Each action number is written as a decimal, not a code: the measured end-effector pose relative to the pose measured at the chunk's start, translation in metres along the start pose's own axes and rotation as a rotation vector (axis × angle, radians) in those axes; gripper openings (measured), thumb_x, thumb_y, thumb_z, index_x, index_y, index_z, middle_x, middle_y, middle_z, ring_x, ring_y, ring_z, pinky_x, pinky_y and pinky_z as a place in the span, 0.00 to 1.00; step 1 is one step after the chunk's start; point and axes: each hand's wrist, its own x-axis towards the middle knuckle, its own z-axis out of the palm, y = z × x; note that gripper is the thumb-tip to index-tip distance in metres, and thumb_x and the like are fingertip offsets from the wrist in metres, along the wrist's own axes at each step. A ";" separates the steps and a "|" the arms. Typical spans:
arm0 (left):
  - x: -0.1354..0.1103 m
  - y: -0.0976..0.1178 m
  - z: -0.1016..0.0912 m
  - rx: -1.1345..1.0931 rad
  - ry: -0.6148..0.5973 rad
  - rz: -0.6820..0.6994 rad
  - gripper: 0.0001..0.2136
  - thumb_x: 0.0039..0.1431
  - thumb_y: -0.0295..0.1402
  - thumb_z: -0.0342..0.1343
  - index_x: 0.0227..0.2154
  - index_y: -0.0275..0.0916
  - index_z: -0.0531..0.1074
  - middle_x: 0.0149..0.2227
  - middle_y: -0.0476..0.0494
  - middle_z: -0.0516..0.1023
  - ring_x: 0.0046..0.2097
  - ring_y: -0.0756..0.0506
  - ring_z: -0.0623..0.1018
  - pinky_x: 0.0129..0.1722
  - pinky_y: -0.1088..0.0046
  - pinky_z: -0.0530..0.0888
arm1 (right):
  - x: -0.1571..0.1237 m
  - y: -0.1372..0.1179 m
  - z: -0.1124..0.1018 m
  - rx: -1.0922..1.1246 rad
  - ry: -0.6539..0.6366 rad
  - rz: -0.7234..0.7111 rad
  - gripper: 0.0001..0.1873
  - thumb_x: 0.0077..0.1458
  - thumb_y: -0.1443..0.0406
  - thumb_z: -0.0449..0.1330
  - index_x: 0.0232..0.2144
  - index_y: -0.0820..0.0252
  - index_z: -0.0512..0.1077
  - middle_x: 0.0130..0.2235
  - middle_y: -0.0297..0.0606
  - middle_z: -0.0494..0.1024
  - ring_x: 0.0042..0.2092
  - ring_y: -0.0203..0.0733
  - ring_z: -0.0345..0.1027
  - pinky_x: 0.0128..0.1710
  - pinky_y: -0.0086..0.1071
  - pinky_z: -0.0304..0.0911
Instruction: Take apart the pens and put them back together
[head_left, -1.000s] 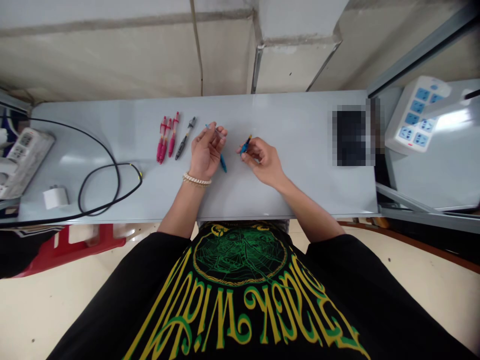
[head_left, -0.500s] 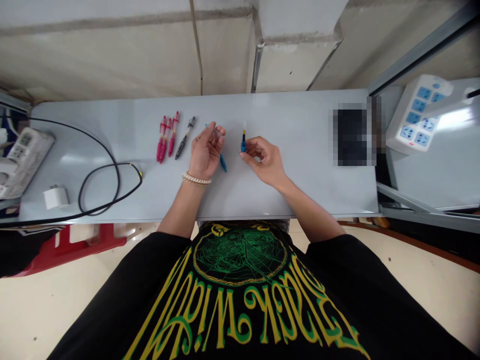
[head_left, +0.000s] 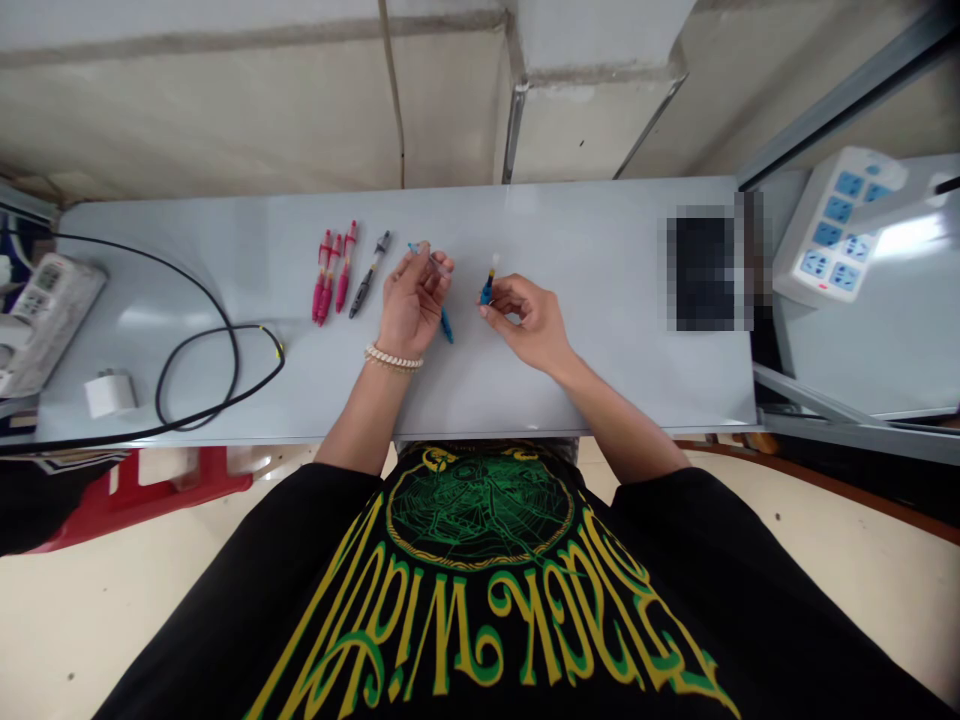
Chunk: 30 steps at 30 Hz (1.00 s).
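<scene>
Hands stay apart: the right hand (head_left: 526, 322) pinches the blue pen barrel (head_left: 487, 290), now tipped nearly upright, while the left hand (head_left: 409, 303) clamps a thin refill (head_left: 421, 251).

The person wears a loose black short-sleeved fabric T-shirt (head_left: 750, 600). Printed on its front is a round green line-drawn emblem ringed in yellow (head_left: 480, 505). Nearer the camera than the emblem, large ornate yellow letters edged in green (head_left: 487, 630) curve across the cloth and appear upside down in this view. On either side of the emblem the short sleeves end and uncovered forearms emerge. Beyond the emblem and to its left, a bracelet of pale cream beads beside a thin gold-coloured band (head_left: 394, 358) circles the wrist of the left hand (head_left: 411, 300).
</scene>
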 end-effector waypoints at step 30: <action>0.008 -0.005 -0.009 0.111 0.000 0.034 0.13 0.78 0.32 0.58 0.33 0.43 0.78 0.39 0.48 0.87 0.59 0.48 0.84 0.54 0.78 0.81 | 0.000 -0.004 0.002 -0.035 0.012 -0.029 0.18 0.62 0.49 0.69 0.42 0.55 0.76 0.37 0.34 0.83 0.36 0.38 0.76 0.41 0.35 0.74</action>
